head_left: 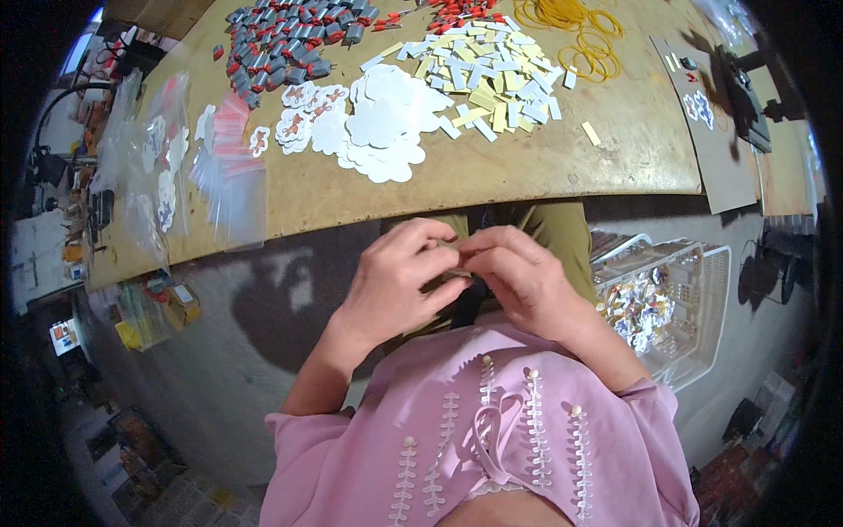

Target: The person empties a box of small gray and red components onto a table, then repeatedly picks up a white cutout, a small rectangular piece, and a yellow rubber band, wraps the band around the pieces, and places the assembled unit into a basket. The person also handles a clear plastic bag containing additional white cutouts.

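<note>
My left hand [406, 274] and my right hand [518, 274] meet over my lap, just off the near edge of the table [562, 180]. Fingers on both hands are bent and pinched together, tip to tip. Whatever lies between them is too small and too covered to make out. Beyond the hands, on the table, lies a pile of white scallop-edged cutouts [382, 123]. Beside it are several printed cutouts [299, 123] with brown figures. A heap of pale yellow and white strips [492, 79] spreads to the right of them.
Small grey motors [281, 44] with red ends, red parts [465, 10] and yellow bands [580, 35] sit farther back. Clear plastic bags [230, 193] hang over the left edge. A grey board [702, 132] holds a few pieces. Low on the right stands a white basket [716, 299] of packets.
</note>
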A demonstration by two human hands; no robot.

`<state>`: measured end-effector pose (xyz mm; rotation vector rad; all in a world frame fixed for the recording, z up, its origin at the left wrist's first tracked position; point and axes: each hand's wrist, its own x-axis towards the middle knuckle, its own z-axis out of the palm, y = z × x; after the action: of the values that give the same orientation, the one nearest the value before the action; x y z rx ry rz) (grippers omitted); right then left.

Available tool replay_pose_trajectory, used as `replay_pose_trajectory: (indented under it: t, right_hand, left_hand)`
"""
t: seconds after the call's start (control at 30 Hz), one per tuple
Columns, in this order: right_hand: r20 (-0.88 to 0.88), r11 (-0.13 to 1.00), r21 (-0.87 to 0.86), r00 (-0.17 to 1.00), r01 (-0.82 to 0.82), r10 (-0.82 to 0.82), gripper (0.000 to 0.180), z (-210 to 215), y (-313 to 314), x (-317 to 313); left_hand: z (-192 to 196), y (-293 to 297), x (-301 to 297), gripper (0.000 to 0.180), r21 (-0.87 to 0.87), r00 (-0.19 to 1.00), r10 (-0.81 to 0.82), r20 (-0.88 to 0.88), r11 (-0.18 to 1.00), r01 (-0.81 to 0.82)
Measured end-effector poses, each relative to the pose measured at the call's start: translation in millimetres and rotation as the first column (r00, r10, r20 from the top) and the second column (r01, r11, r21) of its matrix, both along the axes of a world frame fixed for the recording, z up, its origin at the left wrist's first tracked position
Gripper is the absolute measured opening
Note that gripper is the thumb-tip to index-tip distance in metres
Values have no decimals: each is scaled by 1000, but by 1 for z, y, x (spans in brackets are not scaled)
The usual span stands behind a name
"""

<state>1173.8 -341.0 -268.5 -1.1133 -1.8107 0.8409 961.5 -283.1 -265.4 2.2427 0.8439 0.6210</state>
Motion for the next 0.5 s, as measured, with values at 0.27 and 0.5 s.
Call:
replay_pose_trajectory:
  t: [0.27,0.5]
  right_hand:
    - [76,997,50,995,67,-71,21,6,9,12]
    - [77,962,-258,991,-90,113,19,2,6,14]
  left_hand:
    - [-7,-14,6,20,-404,915,286,286,902,-155]
    - [-22,-21,10,11,-331,881,269,389,933,-139]
